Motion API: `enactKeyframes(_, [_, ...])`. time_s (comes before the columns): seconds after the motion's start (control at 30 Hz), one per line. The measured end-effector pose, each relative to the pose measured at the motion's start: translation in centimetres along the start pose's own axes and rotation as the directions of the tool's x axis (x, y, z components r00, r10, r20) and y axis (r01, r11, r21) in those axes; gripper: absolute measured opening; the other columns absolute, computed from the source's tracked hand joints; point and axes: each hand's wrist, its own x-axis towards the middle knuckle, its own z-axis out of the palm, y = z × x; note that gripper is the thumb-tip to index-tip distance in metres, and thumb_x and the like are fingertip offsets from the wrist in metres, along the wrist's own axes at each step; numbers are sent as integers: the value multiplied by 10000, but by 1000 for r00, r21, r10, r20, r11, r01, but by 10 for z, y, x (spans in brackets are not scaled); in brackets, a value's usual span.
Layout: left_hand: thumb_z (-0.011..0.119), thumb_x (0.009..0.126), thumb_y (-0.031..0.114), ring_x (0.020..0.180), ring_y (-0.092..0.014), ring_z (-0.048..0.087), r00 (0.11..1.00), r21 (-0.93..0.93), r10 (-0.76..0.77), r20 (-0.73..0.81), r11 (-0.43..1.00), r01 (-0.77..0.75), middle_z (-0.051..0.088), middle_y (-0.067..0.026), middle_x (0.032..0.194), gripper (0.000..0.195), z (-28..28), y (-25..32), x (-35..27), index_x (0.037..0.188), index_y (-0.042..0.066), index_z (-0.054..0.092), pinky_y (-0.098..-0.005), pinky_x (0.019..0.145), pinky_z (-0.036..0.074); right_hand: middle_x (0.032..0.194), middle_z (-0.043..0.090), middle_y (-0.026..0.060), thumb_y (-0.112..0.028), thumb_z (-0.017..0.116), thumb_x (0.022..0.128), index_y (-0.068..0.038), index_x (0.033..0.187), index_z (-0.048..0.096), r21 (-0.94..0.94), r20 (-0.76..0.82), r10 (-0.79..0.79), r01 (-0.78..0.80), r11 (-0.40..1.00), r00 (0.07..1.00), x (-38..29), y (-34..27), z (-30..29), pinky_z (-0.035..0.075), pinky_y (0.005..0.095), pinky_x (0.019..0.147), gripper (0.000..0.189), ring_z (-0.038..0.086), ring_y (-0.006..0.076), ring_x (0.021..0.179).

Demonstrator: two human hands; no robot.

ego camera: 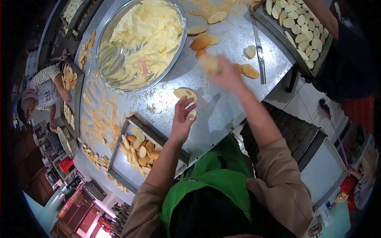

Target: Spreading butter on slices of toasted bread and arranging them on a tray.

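Note:
My right hand [227,73], blurred by motion, grips a pale bread slice [209,64] above the metal table [205,119]. My left hand [183,120] has its fingers apart, a pale smear on the thumb. Its fingertips overlap the near edge of an oval bread slice [185,93] lying on the table; whether they touch it I cannot tell. Ahead and to the left stands a large metal bowl [182,35] of pale yellow cream [148,26], with a pink object [144,67] in it. Several bread pieces [201,42] lie beyond my right hand.
A tray of bread pieces [113,171] sits near my left forearm. A long metal blade [260,59] lies at right. Another person's arm [323,16] is by a tray of round slices [314,71]. At far left, a person [44,86] works beside more trays [78,98].

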Motion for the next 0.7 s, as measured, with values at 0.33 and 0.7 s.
enactKeyframes(0.33, [590, 719, 88, 942, -278, 541, 991, -656, -133, 20, 746, 113, 519, -126, 1039, 508, -40, -4, 2, 1188, 102, 397, -383, 811, 464, 927, 613, 88, -120, 480, 780, -85, 847, 641, -501, -328, -460, 261, 825, 825, 113, 2, -54, 425, 408, 784, 179, 530, 281, 914])
enactKeyframes(0.7, [682, 659, 71, 939, -285, 536, 573, 394, 39, -819, 764, 511, 502, -153, 1051, 528, -186, -35, -140, 1087, 5, 380, -363, 816, 445, 899, 629, 103, -122, 584, 772, -22, 1068, 529, 58, -52, -29, 32, 998, 998, 116, 20, -69, 448, 328, 634, 317, 589, 203, 721])
